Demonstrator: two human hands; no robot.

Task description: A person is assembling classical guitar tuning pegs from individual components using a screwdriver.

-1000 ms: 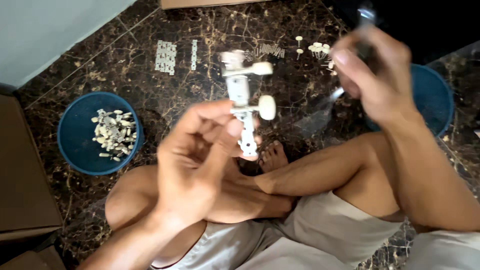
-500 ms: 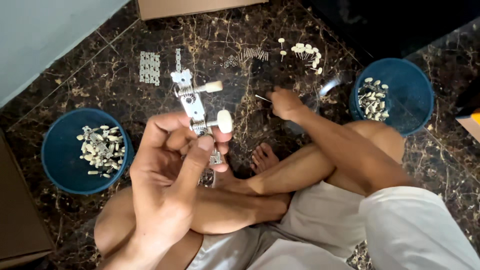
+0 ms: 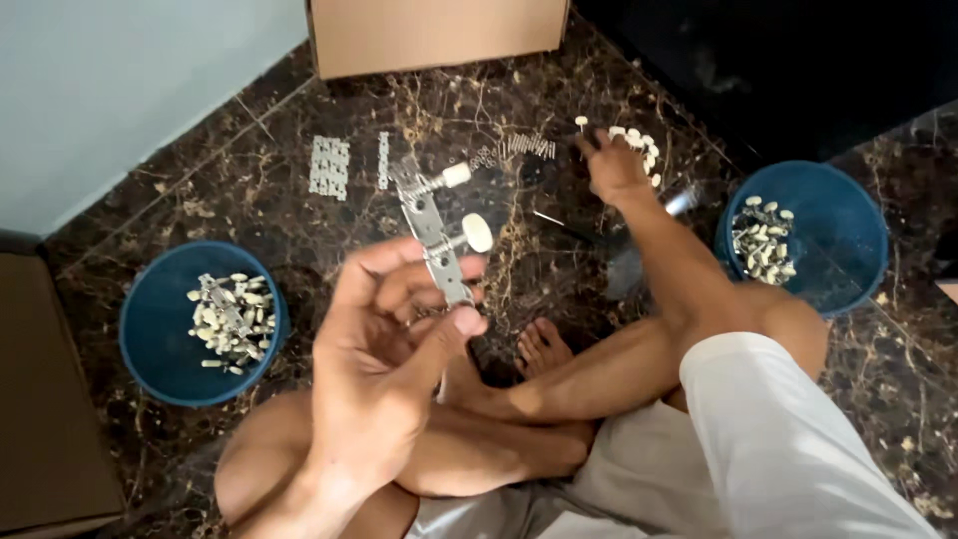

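Left hand: the left hand [image 3: 384, 364] is raised over the crossed legs and is closed around the lower end of a metal tuner strip [image 3: 439, 240], gripped between thumb and fingers.
Tuner strip: it is held tilted, up and away from the palm; two cream knobs [image 3: 477, 232] are carried on its right side.
Right hand: the right hand [image 3: 614, 165] is stretched out to the floor, fingers narrowed onto a small heap of cream pegs [image 3: 639, 145]; whether one is pinched cannot be told.
Floor: dark marble floor [image 3: 249, 200]; flat metal plates [image 3: 329, 167] and a row of small springs [image 3: 519, 148] are laid beyond the strip.
Bowls: a blue bowl [image 3: 150, 329] of pale parts is set at the left, another blue bowl [image 3: 848, 230] at the right.
Box: a cardboard box [image 3: 439, 30] is stood at the far edge.
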